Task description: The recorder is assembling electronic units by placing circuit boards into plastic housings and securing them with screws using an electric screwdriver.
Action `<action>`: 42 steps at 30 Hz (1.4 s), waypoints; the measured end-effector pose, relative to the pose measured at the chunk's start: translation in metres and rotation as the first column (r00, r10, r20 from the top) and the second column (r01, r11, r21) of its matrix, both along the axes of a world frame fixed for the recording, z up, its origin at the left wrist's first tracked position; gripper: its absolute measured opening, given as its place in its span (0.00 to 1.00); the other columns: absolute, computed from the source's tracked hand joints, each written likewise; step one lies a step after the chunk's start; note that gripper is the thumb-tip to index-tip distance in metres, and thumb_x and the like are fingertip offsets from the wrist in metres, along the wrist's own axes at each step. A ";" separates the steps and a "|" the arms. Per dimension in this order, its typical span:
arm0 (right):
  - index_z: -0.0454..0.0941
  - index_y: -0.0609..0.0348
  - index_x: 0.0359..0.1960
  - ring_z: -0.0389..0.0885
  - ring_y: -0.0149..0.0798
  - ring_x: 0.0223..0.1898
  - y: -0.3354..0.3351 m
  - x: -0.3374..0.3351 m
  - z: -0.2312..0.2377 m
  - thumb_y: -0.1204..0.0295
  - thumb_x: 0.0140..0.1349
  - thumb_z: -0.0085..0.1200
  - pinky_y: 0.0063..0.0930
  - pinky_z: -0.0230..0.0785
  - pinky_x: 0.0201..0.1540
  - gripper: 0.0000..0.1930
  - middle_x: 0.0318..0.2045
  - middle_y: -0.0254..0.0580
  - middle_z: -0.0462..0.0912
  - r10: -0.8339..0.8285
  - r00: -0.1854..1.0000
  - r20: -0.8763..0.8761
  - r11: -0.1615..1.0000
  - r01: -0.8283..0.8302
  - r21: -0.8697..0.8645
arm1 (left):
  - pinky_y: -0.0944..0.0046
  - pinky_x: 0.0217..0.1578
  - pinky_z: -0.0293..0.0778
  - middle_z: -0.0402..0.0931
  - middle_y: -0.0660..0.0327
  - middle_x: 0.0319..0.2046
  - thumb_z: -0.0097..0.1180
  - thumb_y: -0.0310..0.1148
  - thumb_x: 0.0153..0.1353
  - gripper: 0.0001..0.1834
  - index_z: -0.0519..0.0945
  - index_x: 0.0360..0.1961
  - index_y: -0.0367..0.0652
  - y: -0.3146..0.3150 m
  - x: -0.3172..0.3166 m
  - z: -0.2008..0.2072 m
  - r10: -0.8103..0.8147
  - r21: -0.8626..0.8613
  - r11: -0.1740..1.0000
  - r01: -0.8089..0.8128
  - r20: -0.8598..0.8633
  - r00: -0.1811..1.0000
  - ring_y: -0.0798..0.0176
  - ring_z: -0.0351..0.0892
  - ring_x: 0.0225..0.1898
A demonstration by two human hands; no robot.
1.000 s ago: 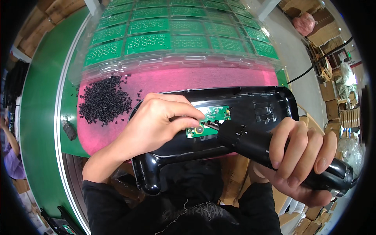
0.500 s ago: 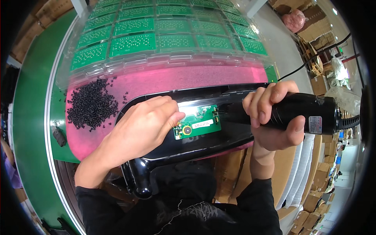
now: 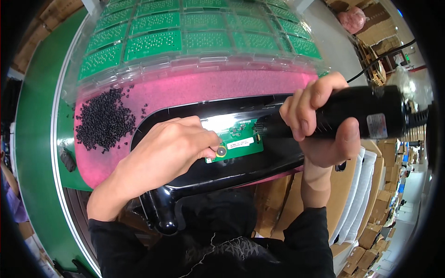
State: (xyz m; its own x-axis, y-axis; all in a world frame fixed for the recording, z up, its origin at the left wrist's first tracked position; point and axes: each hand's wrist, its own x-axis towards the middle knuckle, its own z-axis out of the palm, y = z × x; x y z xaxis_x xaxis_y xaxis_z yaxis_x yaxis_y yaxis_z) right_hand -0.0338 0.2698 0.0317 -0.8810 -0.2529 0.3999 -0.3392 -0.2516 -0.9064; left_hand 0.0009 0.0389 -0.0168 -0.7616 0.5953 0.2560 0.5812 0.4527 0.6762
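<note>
A green circuit board [image 3: 245,144] with a white label and a round component lies inside a long black plastic housing [image 3: 204,178]. My left hand [image 3: 169,146] is over the board's left end, its thumb and fingers pinched together beside the round component. Whatever sits between those fingertips is hidden. My right hand [image 3: 320,118] wraps round a thick black cylindrical hand tool [image 3: 357,111], which has a pale sticker and a ribbed cable sleeve. Thin dark prongs or bristles at the tool's narrow end reach the board's right edge; I cannot tell whether they touch it.
Small black parts [image 3: 105,119] lie heaped on the pink mat [image 3: 185,85], left of the housing. Behind it, clear plastic trays [image 3: 194,62] hold many green boards. A dark lump [image 3: 67,160] rests on the green tabletop [image 3: 37,139]. Cardboard boxes [image 3: 301,204] stand at lower right.
My left fingertips have shifted down to the round component. My right hand and the tool's cable end have risen slightly in the picture. The board stays in the housing.
</note>
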 end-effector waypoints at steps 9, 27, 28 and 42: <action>0.68 0.60 0.36 0.64 0.25 0.15 -0.007 -0.005 -0.002 0.44 0.57 0.56 0.20 0.56 0.21 0.28 0.16 0.28 0.68 0.004 1.000 -0.007 0.998 -0.004 0.061 | 0.59 0.33 0.80 0.86 0.57 0.34 0.65 0.30 0.53 0.07 0.82 0.30 0.38 -0.003 0.002 0.006 0.046 -0.081 0.996 -0.036 0.127 0.991 0.51 0.85 0.32; 0.67 0.54 0.36 0.74 0.24 0.17 -0.023 0.024 0.021 0.52 0.57 0.64 0.19 0.68 0.23 0.22 0.20 0.28 0.76 0.219 0.936 -0.274 0.860 -0.318 -0.399 | 0.64 0.30 0.78 0.83 0.56 0.28 0.67 0.25 0.53 0.08 0.81 0.33 0.36 -0.001 0.001 0.004 0.043 0.287 0.956 -0.063 0.075 0.996 0.58 0.85 0.28; 0.67 0.54 0.37 0.75 0.23 0.17 -0.023 0.023 0.020 0.51 0.57 0.64 0.18 0.67 0.23 0.23 0.20 0.28 0.76 0.235 0.930 -0.284 0.862 -0.334 -0.382 | 0.64 0.30 0.78 0.83 0.56 0.28 0.67 0.25 0.53 0.08 0.81 0.33 0.36 -0.003 0.002 0.004 0.049 0.285 0.956 -0.069 0.078 0.996 0.58 0.85 0.28; 0.67 0.55 0.36 0.67 0.27 0.15 -0.051 0.021 0.005 0.37 0.56 0.56 0.24 0.62 0.24 0.31 0.18 0.29 0.71 0.027 0.997 0.069 0.999 -0.029 0.019 | 0.58 0.25 0.71 0.74 0.54 0.20 0.59 0.27 0.63 0.09 0.76 0.27 0.33 -0.007 0.001 0.015 0.407 0.144 0.905 -0.400 -0.022 0.913 0.52 0.75 0.21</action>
